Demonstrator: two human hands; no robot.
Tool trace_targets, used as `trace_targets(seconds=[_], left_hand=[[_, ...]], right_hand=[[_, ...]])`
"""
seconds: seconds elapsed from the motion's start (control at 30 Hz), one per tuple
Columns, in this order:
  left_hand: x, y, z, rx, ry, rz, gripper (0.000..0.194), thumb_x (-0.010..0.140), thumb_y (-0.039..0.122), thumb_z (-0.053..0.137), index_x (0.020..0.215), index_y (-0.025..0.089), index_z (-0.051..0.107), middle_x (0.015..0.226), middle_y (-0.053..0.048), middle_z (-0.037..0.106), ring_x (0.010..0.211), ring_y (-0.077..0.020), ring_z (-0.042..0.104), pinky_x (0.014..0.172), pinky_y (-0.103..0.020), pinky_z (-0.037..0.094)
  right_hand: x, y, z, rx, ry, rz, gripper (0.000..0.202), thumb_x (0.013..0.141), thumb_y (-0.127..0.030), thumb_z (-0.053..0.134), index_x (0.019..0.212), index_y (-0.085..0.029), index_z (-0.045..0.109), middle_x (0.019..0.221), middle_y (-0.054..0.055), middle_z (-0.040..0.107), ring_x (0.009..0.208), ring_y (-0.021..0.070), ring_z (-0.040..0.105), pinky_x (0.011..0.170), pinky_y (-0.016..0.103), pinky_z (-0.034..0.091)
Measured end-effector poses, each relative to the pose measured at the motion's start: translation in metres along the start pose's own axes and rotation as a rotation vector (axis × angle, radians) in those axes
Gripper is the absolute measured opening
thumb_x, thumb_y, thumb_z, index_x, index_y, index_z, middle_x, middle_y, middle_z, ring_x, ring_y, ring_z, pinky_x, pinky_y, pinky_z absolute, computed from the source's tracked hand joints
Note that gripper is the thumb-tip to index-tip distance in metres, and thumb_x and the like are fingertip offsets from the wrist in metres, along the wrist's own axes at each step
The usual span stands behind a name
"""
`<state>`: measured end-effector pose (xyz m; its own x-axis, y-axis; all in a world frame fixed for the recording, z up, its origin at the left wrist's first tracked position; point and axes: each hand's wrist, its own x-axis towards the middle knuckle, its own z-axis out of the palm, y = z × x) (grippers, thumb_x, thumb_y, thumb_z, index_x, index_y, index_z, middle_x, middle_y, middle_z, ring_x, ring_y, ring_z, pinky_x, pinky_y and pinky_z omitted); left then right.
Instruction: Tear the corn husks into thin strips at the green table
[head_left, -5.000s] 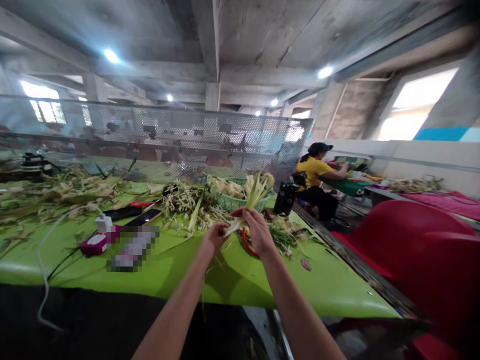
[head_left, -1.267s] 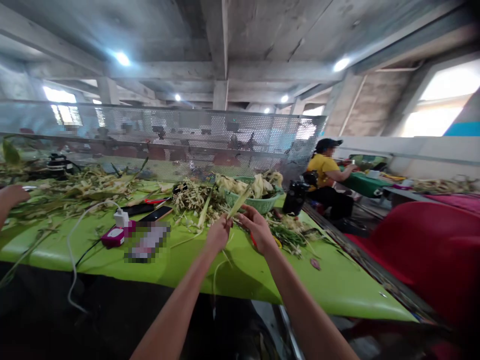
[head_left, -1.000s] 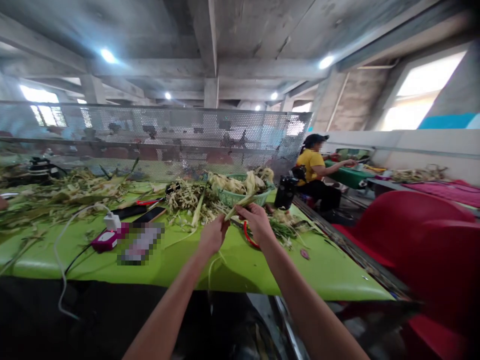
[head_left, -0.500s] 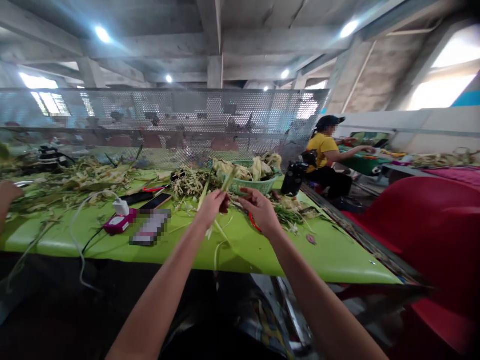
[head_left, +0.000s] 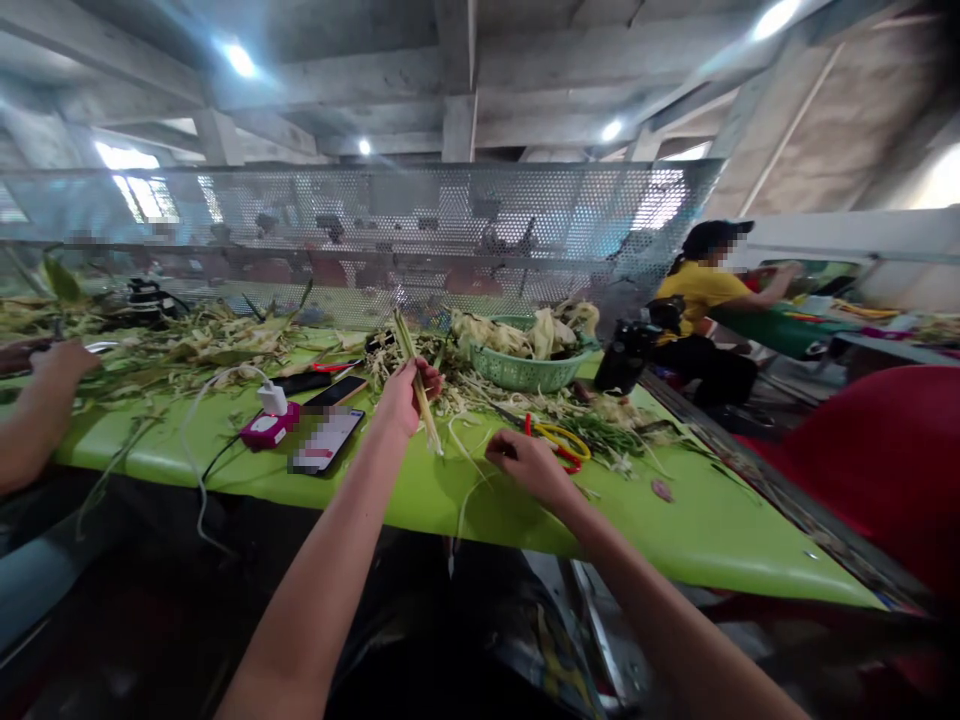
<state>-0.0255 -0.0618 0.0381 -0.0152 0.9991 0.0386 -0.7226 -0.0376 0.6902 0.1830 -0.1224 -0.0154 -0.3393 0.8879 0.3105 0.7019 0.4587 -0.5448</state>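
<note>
My left hand (head_left: pixel 409 388) is closed around a slim bundle of pale green plant strips (head_left: pixel 406 340), held upright and slightly tilted above the table. The lower ends of the bundle stick out below my fingers. To the right, my right hand (head_left: pixel 521 460) is low over the tabletop with its fingers curled together; whatever they hold, if anything, is hidden. Just beyond it lie scissors with red and yellow handles (head_left: pixel 562 440). A thin pale strip (head_left: pixel 459 440) curls on the table between my hands.
Plant scraps (head_left: pixel 225 340) cover the left and back of the green table (head_left: pixel 420 500). A green basket (head_left: pixel 529 372) holds pale husks. Phones (head_left: pixel 330 440), a magenta power adapter (head_left: pixel 270 428) and a black container (head_left: pixel 622 357) stand around. Another person's hand (head_left: pixel 64 365) works at left; a person in yellow (head_left: pixel 697 290) sits right.
My hands have moved apart. The left has raised the strips more upright, and the right has dropped lower beside the scissors. The view has shifted, so the scene sits further right.
</note>
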Motion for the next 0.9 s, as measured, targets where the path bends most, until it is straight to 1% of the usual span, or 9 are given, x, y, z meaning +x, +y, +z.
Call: trace_targets(seconds=[0.13,0.2,0.27,0.4,0.5,0.53,0.67,0.8,0.9], left_hand=[[0.000,0.001,-0.004,-0.034,-0.005,-0.014,0.018,0.089,0.021,0.044,0.074,0.016,0.052,0.055,0.001,0.058,0.049,-0.0096,0.059,0.059,-0.023,0.051],[-0.001,0.000,-0.005,-0.031,-0.008,-0.029,0.018,0.090,0.020,0.043,0.074,0.016,0.052,0.056,0.000,0.059,0.049,-0.0102,0.059,0.057,-0.024,0.051],[-0.001,-0.002,-0.005,-0.023,-0.003,-0.040,0.019,0.090,0.020,0.042,0.074,0.016,0.052,0.058,-0.001,0.061,0.051,-0.0108,0.061,0.058,-0.024,0.051],[-0.003,-0.006,-0.005,0.000,-0.001,-0.039,0.017,0.089,0.022,0.045,0.076,0.015,0.053,0.068,-0.003,0.067,0.059,-0.0124,0.065,0.062,-0.025,0.051],[-0.003,-0.009,-0.007,0.013,-0.010,-0.030,0.015,0.088,0.022,0.045,0.077,0.015,0.053,0.072,-0.005,0.068,0.063,-0.0137,0.066,0.062,-0.026,0.051],[-0.003,-0.010,-0.008,0.020,-0.012,-0.029,0.014,0.088,0.022,0.046,0.078,0.015,0.053,0.071,-0.005,0.067,0.062,-0.0134,0.065,0.061,-0.026,0.051],[-0.005,-0.016,-0.014,0.148,-0.047,0.001,0.014,0.084,0.025,0.053,0.075,0.014,0.053,0.058,0.001,0.056,0.043,-0.0061,0.048,0.045,-0.017,0.038],[-0.016,-0.027,-0.014,0.392,-0.220,-0.027,0.020,0.082,0.032,0.056,0.073,0.014,0.054,0.051,0.006,0.040,0.036,-0.0021,0.027,0.037,-0.016,0.015],[-0.028,-0.036,-0.011,0.503,-0.339,-0.133,0.023,0.081,0.037,0.056,0.074,0.015,0.053,0.051,0.007,0.034,0.039,-0.0027,0.023,0.038,-0.016,0.011]], right_hand=[[-0.005,-0.004,0.002,0.036,-0.198,-0.160,0.018,0.073,-0.018,0.061,0.090,-0.020,0.066,0.091,0.003,0.065,0.072,0.0142,0.058,0.066,0.024,0.043],[-0.005,-0.003,0.007,0.004,-0.261,-0.205,0.012,0.074,-0.018,0.061,0.085,-0.019,0.066,0.091,0.004,0.063,0.074,0.0143,0.058,0.068,0.024,0.043],[0.002,0.002,0.010,-0.066,-0.206,-0.169,0.007,0.076,-0.018,0.058,0.080,-0.018,0.064,0.085,0.004,0.062,0.073,0.0151,0.057,0.069,0.025,0.043],[0.030,0.011,-0.001,-0.118,0.069,-0.081,0.010,0.080,-0.019,0.051,0.079,-0.017,0.061,0.080,0.004,0.063,0.076,0.0176,0.057,0.070,0.028,0.042],[0.040,0.007,-0.011,-0.121,0.270,-0.080,0.012,0.079,-0.020,0.051,0.084,-0.017,0.062,0.083,0.006,0.063,0.077,0.0191,0.057,0.071,0.030,0.042],[0.040,0.004,-0.012,-0.101,0.266,-0.103,0.015,0.079,-0.020,0.052,0.088,-0.018,0.063,0.088,0.006,0.064,0.078,0.0190,0.057,0.072,0.030,0.043],[0.030,-0.007,-0.006,-0.009,0.022,-0.185,0.023,0.079,-0.020,0.052,0.095,-0.022,0.068,0.095,0.005,0.065,0.083,0.0188,0.059,0.075,0.030,0.044],[0.035,-0.013,-0.008,0.203,0.169,-0.067,0.027,0.082,-0.031,0.054,0.103,-0.020,0.067,0.098,0.006,0.067,0.086,0.0202,0.059,0.078,0.033,0.044],[0.043,-0.019,-0.017,0.527,0.131,0.039,0.040,0.079,-0.040,0.059,0.113,-0.018,0.063,0.087,0.004,0.067,0.076,0.0165,0.057,0.069,0.028,0.044]])
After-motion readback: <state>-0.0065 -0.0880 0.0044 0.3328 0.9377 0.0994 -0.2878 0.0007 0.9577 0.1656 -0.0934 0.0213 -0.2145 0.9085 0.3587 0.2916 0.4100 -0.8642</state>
